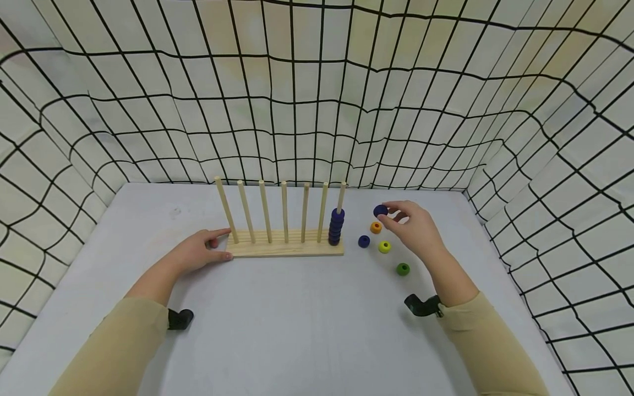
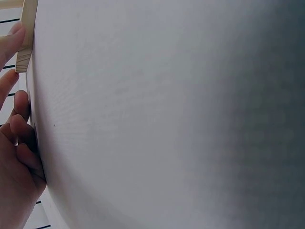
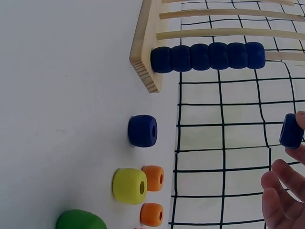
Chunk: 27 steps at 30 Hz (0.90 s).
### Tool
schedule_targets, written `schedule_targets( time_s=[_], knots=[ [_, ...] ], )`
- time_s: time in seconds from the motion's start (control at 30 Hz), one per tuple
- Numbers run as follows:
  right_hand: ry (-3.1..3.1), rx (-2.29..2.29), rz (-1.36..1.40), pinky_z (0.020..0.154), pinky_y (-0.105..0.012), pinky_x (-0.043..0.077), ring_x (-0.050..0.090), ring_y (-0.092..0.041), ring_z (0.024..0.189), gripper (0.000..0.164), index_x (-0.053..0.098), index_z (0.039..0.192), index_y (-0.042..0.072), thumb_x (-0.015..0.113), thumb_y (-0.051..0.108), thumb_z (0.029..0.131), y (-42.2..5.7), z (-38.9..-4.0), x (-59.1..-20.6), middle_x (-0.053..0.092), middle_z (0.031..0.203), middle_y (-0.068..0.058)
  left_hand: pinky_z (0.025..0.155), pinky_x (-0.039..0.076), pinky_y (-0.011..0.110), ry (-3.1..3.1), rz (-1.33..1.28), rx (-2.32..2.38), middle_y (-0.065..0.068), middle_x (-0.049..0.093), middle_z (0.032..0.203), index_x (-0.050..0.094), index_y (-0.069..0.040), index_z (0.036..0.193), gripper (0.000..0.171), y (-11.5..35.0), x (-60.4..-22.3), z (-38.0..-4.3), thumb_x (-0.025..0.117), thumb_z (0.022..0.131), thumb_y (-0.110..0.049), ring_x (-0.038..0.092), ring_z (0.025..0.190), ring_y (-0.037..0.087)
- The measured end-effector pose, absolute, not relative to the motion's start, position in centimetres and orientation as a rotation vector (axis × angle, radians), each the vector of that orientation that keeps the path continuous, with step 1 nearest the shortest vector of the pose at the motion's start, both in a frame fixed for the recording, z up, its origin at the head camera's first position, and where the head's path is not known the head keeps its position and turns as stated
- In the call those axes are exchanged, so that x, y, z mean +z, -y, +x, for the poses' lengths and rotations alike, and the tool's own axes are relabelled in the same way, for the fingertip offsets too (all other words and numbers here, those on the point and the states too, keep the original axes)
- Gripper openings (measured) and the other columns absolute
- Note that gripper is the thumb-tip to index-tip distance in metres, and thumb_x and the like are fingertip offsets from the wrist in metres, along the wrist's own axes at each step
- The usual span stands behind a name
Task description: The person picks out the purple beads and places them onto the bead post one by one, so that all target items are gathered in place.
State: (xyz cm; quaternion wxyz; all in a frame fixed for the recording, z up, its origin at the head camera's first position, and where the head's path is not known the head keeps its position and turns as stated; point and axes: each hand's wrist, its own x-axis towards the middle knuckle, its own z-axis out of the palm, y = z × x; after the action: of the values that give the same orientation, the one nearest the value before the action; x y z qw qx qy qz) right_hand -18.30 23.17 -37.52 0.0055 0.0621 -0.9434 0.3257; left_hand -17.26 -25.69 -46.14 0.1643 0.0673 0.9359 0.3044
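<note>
A wooden peg stand (image 1: pixel 287 250) has a row of upright pegs on a flat base. Dark blue beads (image 1: pixel 336 226) are stacked on its rightmost peg, whose top stays bare. The left hand (image 1: pixel 190 254) holds the base's left end, thumb at the front edge and index finger by the leftmost peg; its other fingers are curled in. To the right of the stand, the right hand (image 1: pixel 413 228) pinches a dark blue bead (image 3: pixel 291 131) between thumb and fingertips, raised off the table. Another dark blue bead (image 1: pixel 364 241) lies between the stand and this hand.
Below the right hand lie an orange bead (image 1: pixel 376 227), a yellow bead (image 1: pixel 384 247) and a green bead (image 1: pixel 403 269). A second orange bead (image 3: pixel 151 214) shows in the right wrist view. Black netting (image 1: pixel 307 118) rises behind and beside the white table (image 1: pixel 292 324).
</note>
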Motion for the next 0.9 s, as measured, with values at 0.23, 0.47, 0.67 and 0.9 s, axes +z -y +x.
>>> schedule_targets(
  time_s=[0.23,0.47,0.67,0.9],
  knots=[
    [2.928,1.06,0.191,0.077,-0.042,0.051,0.057,-0.024,0.106,0.048,0.062,0.134,0.021,0.067,0.045,0.094,-22.6,-18.4,-37.3,0.059,0.122,-0.006,0.073,0.034,0.039,-2.669,0.188,0.87,0.011,0.045,0.101,0.042,-0.009,0.151,0.084,25.7,-46.2,-17.3,0.076,0.084,-0.047,0.043,0.089,0.025],
    [2.902,1.099,0.203,0.077,-0.04,0.051,0.058,-0.024,0.106,0.048,0.062,0.135,0.02,0.066,0.045,0.094,-21.9,-18.4,-36.9,0.06,0.121,-0.005,0.073,0.034,0.039,-2.67,0.195,0.869,0.01,0.045,0.099,0.042,-0.009,0.151,0.084,25.8,-46.3,-17.3,0.077,0.084,-0.047,0.043,0.088,0.025],
    [2.871,1.133,0.217,0.079,-0.042,0.051,0.059,-0.023,0.105,0.047,0.062,0.135,0.019,0.067,0.044,0.094,-21.3,-18.4,-36.7,0.059,0.121,-0.004,0.073,0.033,0.039,-2.67,0.198,0.88,0.01,0.045,0.099,0.043,-0.009,0.151,0.083,25.9,-46.4,-17.4,0.077,0.084,-0.046,0.042,0.088,0.024],
    [2.813,1.163,0.235,0.077,-0.04,0.05,0.059,-0.021,0.104,0.047,0.064,0.133,0.02,0.068,0.045,0.093,-20.5,-18.5,-36.5,0.061,0.121,-0.005,0.073,0.033,0.039,-2.668,0.195,0.879,0.01,0.045,0.099,0.042,-0.009,0.151,0.084,25.8,-46.2,-17.3,0.077,0.084,-0.047,0.042,0.088,0.024]
  ],
)
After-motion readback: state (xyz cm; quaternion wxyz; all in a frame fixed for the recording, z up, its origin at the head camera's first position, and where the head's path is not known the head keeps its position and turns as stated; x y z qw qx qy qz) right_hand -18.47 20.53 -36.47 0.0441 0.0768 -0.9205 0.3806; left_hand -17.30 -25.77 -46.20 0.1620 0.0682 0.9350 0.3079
